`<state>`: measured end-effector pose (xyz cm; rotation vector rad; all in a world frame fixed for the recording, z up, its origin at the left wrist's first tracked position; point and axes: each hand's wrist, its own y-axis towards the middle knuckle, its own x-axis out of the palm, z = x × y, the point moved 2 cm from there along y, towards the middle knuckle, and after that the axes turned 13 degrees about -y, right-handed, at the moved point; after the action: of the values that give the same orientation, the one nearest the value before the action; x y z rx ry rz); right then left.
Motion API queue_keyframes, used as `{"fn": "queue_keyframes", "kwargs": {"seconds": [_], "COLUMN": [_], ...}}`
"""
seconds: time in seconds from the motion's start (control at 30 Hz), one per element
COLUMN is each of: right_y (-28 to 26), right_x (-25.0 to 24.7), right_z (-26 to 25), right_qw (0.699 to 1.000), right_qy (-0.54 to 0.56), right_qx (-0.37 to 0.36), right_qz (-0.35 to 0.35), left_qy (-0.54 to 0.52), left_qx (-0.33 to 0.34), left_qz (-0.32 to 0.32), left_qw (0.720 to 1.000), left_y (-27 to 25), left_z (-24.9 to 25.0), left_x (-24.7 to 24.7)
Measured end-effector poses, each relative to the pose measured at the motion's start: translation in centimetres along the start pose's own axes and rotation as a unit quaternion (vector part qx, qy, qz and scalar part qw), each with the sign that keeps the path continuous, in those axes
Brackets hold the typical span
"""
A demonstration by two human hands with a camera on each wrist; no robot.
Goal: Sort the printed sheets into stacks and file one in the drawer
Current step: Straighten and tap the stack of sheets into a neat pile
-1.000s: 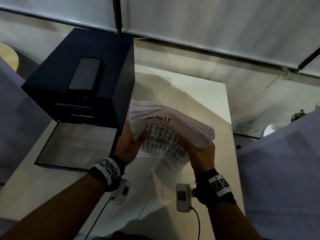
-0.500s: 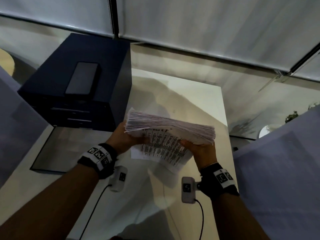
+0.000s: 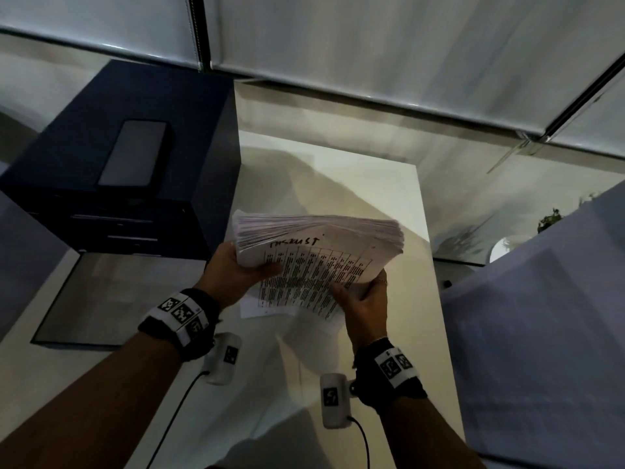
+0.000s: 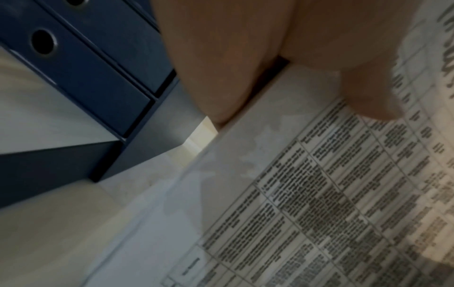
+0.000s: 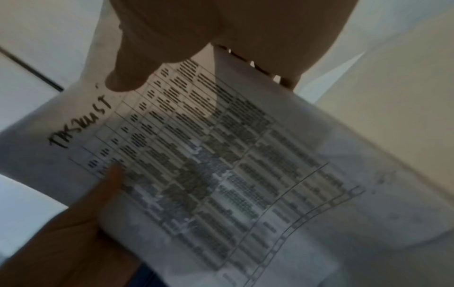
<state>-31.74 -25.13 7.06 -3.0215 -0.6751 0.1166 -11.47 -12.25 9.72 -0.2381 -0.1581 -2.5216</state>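
A thick stack of printed sheets (image 3: 318, 245) is held up above the white table (image 3: 338, 184), its front sheet showing a printed table and a handwritten heading. My left hand (image 3: 236, 269) grips the stack's left edge, thumb on the front sheet (image 4: 319, 194). My right hand (image 3: 363, 299) grips the lower right corner, its thumb on the front sheet (image 5: 221, 165). A dark blue drawer unit (image 3: 111, 170) stands on the left; its bottom drawer (image 3: 111, 299) is pulled out. The drawer fronts (image 4: 81, 64) show in the left wrist view.
A dark phone-like slab (image 3: 133, 154) lies on top of the drawer unit. White blinds (image 3: 372, 45) hang behind the table. A grey partition (image 3: 541, 316) rises at the right, and the table's right edge (image 3: 436, 299) runs close beside it.
The stack has been squared up and tilted so its front sheet faces me more. Both hands shifted slightly along its edges and kept hold.
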Motion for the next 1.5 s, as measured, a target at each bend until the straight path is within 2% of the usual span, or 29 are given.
{"fn": "queue_keyframes", "kwargs": {"seconds": [0.1, 0.17, 0.27, 0.37, 0.43, 0.53, 0.67, 0.77, 0.9, 0.97, 1.03, 1.17, 1.23, 1.3, 1.33, 1.4, 1.5], "right_y": [0.0, 0.1, 0.7, 0.9, 1.1, 1.2, 1.3, 1.0, 2.9, 4.9, 6.2, 5.7, 4.4, 2.9, 2.1, 0.8, 0.0], "right_x": [-0.1, 0.0, -0.1, 0.1, 0.1, 0.5, 0.8, 1.0, 0.3, -0.3, -0.5, 0.6, 1.4, 1.9, 2.0, 1.9, 2.0], "right_z": [0.9, 1.2, 1.9, 3.1, 4.1, 5.4, 7.7, 7.9, 3.6, 0.5, -2.0, -4.8, -6.1, -6.8, -6.9, -6.7, -6.3], "right_qw": [0.998, 0.998, 0.997, 0.992, 0.993, 0.989, 0.984, 0.979, 0.994, 0.994, 0.986, 0.989, 0.991, 0.99, 0.989, 0.989, 0.991], "right_qy": [-0.049, -0.038, -0.055, -0.076, -0.052, -0.081, -0.071, -0.113, -0.066, -0.099, -0.155, -0.141, -0.123, -0.119, -0.114, -0.105, -0.105], "right_qx": [0.027, 0.051, 0.055, 0.069, 0.098, 0.108, 0.153, 0.158, 0.075, 0.008, -0.018, -0.038, -0.051, -0.076, -0.09, -0.101, -0.081], "right_qz": [0.0, -0.028, -0.023, -0.069, -0.044, -0.065, -0.061, -0.061, -0.042, -0.04, -0.05, -0.015, 0.011, 0.029, 0.034, 0.031, 0.005], "left_qy": [-0.003, -0.004, -0.001, -0.003, -0.012, -0.004, 0.02, 0.05, 0.047, 0.027, 0.012, -0.022, -0.031, -0.03, -0.03, -0.028, 0.02], "left_qx": [-0.018, -0.025, -0.027, -0.036, -0.039, -0.022, -0.017, -0.006, 0.006, 0.002, -0.007, -0.018, 0.015, 0.054, 0.063, 0.061, 0.033], "left_qz": [-0.019, -0.025, -0.032, -0.028, -0.019, -0.02, -0.019, -0.036, -0.014, 0.005, 0.028, 0.146, 0.208, 0.243, 0.244, 0.205, 0.148], "left_qw": [1.0, 0.999, 0.999, 0.999, 0.999, 1.0, 0.999, 0.998, 0.999, 1.0, 1.0, 0.989, 0.978, 0.968, 0.967, 0.976, 0.988], "left_y": [-0.1, 0.0, 0.1, 0.1, 0.2, 0.3, 0.4, 0.5, 0.7, 0.7, 0.8, 1.6, 1.8, 1.6, 1.4, 0.9, 0.3], "left_z": [0.2, 0.4, 0.4, 0.2, 0.1, 0.0, -0.1, -0.2, -0.4, -0.6, -0.8, -0.9, -0.3, 0.5, 0.7, 0.5, -0.3], "left_x": [0.0, -0.1, -0.2, -0.6, -0.8, -0.8, -0.5, 0.0, -0.6, -0.8, -0.7, 0.5, 1.7, 2.5, 2.5, 2.0, 0.8]}}
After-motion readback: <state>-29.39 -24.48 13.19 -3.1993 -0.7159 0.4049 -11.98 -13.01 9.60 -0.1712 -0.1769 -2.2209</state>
